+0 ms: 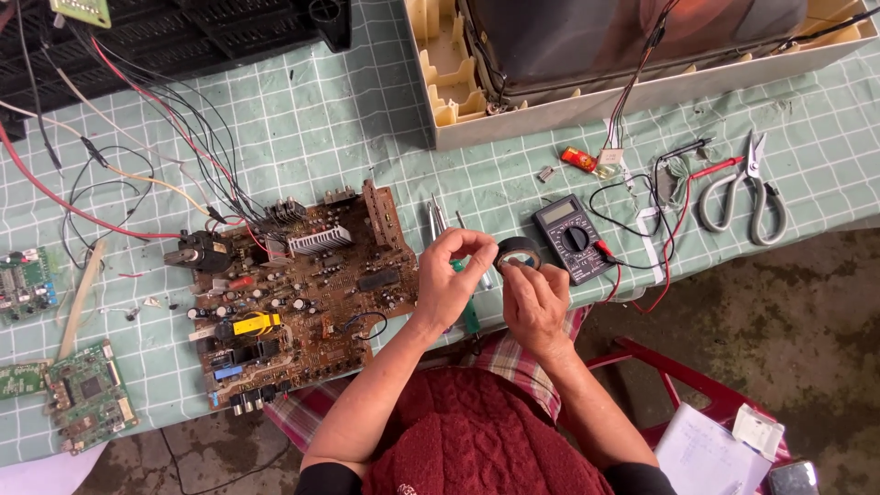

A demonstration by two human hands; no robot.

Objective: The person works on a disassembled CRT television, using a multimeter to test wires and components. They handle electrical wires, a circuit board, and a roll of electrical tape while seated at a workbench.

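Note:
My right hand (536, 302) holds a roll of black insulating tape (519, 251) just above the table's near edge. My left hand (451, 275) pinches at the roll's left side with thumb and forefinger. A large brown circuit board (302, 293) lies flat left of my hands, its wires running up to the back left. A black multimeter (573, 238) lies just right of the tape roll, its red and black leads (665, 220) trailing to the right. A green-handled screwdriver (469, 312) and metal tweezers (438, 220) lie partly under my left hand.
An opened cream television casing (568, 105) stands at the back. Grey scissors (747, 188) and a small orange lighter (579, 159) lie at the right. Small green circuit boards (87, 394) sit at the left edge. A red plastic chair (687, 376) stands below right.

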